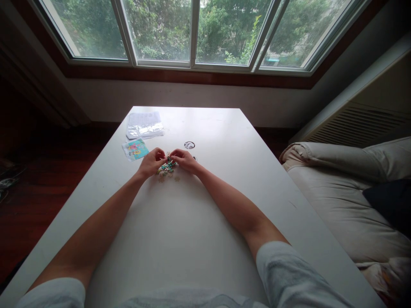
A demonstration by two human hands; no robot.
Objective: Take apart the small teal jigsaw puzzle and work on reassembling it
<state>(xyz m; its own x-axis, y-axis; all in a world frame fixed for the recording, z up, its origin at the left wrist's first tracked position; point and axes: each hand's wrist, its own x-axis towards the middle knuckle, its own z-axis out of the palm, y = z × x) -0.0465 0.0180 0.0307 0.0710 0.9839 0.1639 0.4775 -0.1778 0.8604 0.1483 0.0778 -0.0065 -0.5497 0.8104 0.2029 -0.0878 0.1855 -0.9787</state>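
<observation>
A small heap of jigsaw puzzle pieces (166,168), mostly green and pale tan, lies on the white table (180,239). My left hand (153,162) is at the heap's left side, its fingers curled and pinched; what they hold is too small to make out. From the right, my right hand (184,160) reaches over the heap with thumb and fingers closed on what looks like a puzzle piece. The two sets of fingertips nearly meet above the pieces. A few pale pieces (176,178) lie loose on the near side.
A colourful picture card (136,149) lies left of my hands, with a clear plastic sleeve of papers (145,125) behind it. Beyond my right hand is a round dark-rimmed object (189,145); another is partly hidden by that hand. A sofa (346,201) flanks the table's right side.
</observation>
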